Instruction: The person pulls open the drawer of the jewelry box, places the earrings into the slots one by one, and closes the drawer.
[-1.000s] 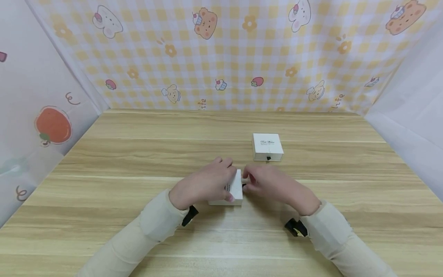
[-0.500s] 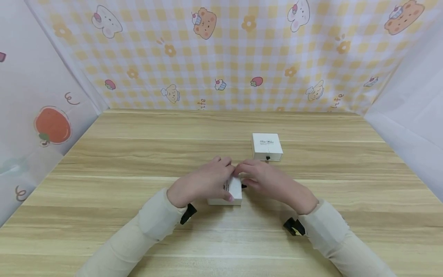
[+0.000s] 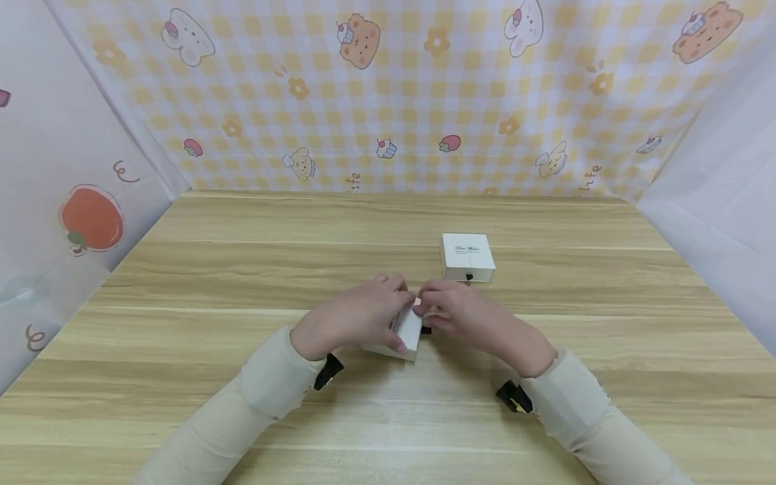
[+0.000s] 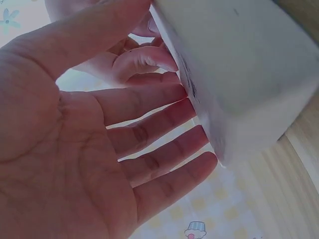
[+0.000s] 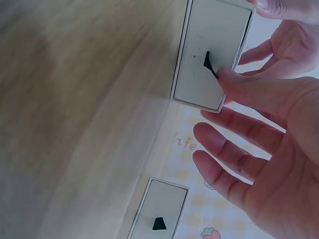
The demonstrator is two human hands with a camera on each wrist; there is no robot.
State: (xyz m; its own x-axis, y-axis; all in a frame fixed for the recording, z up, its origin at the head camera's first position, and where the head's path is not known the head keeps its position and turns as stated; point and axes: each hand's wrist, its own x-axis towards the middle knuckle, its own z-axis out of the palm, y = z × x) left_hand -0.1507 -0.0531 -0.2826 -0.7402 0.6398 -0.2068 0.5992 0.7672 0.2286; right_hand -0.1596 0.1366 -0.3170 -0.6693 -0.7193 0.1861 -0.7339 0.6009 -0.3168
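Observation:
A white box [image 3: 409, 330] with dark lettering on top sits in the middle of the wooden table, turned slightly. My left hand [image 3: 358, 316] grips it, thumb on the near side and fingertips on the far side; the left wrist view shows the white wall between them. My right hand [image 3: 463, 310] is at the box's right end, its index finger touching the top edge. In the right wrist view, the thumb tip touches the drawer front near the black pull tab [image 5: 208, 62], while the other fingers lie apart, gently bent. The index tip is hidden there.
Farther back, to the right, a second white box [image 3: 468, 256] with printed lettering stands drawer-side forward, its black tab showing. A yellow checked curtain [image 3: 388, 101] hangs behind the wood-grain table [image 3: 242, 263]; white cloth [image 3: 36, 222] hangs at the left.
The right fingers have moved from the black tab up to the box's top edge. The held box has turned slightly, its near right corner swinging left. The second box has stayed put.

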